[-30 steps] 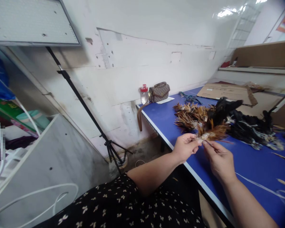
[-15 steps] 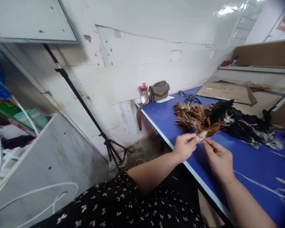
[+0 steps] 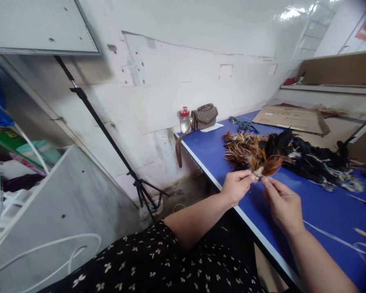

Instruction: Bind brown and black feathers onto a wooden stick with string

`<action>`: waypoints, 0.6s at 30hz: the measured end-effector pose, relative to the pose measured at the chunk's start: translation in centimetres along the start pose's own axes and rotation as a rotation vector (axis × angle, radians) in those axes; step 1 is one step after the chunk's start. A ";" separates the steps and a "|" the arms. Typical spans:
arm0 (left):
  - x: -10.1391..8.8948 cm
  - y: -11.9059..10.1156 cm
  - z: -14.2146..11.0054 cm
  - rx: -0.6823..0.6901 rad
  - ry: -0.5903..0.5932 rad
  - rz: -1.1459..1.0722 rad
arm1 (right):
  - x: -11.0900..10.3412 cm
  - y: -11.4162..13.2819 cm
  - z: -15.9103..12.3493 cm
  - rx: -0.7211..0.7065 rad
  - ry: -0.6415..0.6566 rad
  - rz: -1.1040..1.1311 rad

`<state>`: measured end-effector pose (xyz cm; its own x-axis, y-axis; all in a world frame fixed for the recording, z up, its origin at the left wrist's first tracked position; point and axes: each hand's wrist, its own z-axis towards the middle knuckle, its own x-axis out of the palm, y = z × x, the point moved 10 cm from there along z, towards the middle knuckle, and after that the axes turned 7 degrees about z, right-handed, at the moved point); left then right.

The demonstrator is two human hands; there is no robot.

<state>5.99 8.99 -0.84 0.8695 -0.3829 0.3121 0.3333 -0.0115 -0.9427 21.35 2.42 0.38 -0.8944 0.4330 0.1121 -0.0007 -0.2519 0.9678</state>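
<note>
Clear red-lidded jar (image 3: 184,121) at far left corner of blue surface (image 3: 201,145); pale contents low inside, kind unclear. Brown patterned handbag (image 3: 205,117) beside it, closed, contents hidden. Left hand (image 3: 237,187) and right hand (image 3: 283,203): each grip pinched on feather bunch (image 3: 258,171), held above surface near the front edge.

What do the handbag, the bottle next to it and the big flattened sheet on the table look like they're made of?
Handbag: probably coated canvas or imitation leather, patterned, with smooth brown trim.
Bottle: clear plastic or glass, I can't tell which; its see-through body has a glossy red lid, likely plastic.
Flattened sheet: cardboard, judging by its matte tan face and creases.
</note>
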 end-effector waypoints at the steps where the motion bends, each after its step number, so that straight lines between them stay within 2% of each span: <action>1: 0.2 0.2 -0.1 -0.010 0.014 0.007 | -0.1 -0.1 0.0 0.008 -0.008 0.021; 7: 0.8 0.5 -0.7 -0.017 0.045 0.035 | -1.0 -0.2 0.4 0.015 -0.034 0.065; 13: 0.7 0.6 -0.8 0.063 0.004 0.220 | -0.3 1.1 0.1 -0.039 -0.025 0.025; 18: 1.0 0.8 -0.5 0.062 0.029 0.167 | -0.6 1.1 0.0 -0.074 -0.064 -0.042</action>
<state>6.94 8.08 -1.32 0.9042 -0.4009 0.1472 0.2076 0.1114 -0.9719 21.94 1.88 1.37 -0.8626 0.4982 0.0877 -0.0731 -0.2942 0.9530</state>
